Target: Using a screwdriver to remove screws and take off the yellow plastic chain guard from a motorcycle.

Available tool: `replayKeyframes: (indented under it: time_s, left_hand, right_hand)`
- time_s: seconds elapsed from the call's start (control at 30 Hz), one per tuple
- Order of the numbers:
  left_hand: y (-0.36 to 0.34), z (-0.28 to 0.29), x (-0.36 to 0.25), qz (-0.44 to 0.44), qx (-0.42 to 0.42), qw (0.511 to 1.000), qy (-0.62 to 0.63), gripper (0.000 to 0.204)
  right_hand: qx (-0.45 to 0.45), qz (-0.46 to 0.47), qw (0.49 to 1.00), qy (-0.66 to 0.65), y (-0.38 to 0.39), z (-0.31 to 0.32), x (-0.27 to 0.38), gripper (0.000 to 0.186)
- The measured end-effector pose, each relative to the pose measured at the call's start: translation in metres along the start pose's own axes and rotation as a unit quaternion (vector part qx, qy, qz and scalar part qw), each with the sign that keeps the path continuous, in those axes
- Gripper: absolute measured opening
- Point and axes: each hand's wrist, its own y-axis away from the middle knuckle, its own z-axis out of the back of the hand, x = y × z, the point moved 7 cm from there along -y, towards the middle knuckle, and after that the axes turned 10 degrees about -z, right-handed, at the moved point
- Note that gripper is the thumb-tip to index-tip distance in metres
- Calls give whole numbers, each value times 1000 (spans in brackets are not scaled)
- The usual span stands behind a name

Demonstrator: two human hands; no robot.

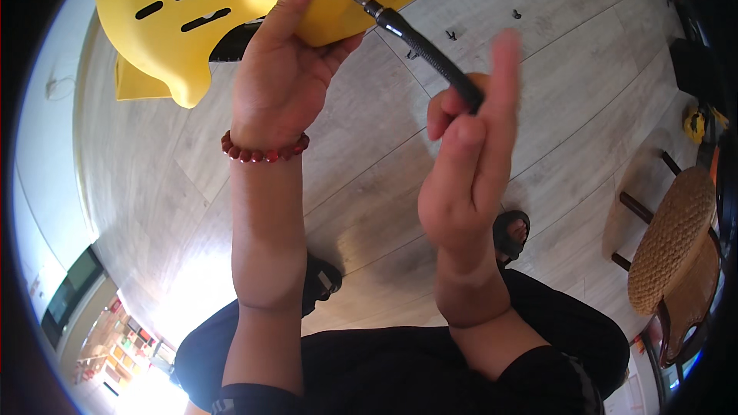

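Observation:
A large yellow moulded plastic piece [146, 38] with dark slots fills the upper left. My left hand [280, 92], a red bead bracelet [269, 155] at its wrist, grips the lower edge of this piece, thumb on the face and fingers going behind it. A slim black screwdriver [419, 50] slants down to the right, its metal shaft reaching into a round hole in the plastic. My right hand [469, 161] holds the handle's end between thumb and curled fingers. Its index finger points up, slightly blurred.
Several small dark screws [451, 34] lie on the grey plank floor [369, 154], right of the yellow piece. A woven-seat wooden stool [673, 238] stands at the right. My feet in black sandals [511, 237] are below my hands. Shelves [123, 353] show at the lower left.

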Motion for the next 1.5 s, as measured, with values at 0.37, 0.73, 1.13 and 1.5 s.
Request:
replayKeyframes:
  time_s: [0.37, 0.73, 1.13, 1.5]
  left_hand:
    - [-1, 2, 2, 3, 6, 1000, 11, 36]
    - [0, -1, 0, 2, 2, 1000, -13, 36]
    - [-1, 1, 1, -3, 2, 1000, -3, 36]
    - [-1, 1, 1, -7, -1, 1000, 0, 36]
  right_hand:
    - [9, -125, 978, -168, -1, -8, -1, 43]
    - [38, -300, 868, -395, -4, -9, -15, 42]
    - [66, -460, 855, -232, 7, 2, -15, 41]
    - [-123, -94, 987, -30, -3, 11, -1, 53]
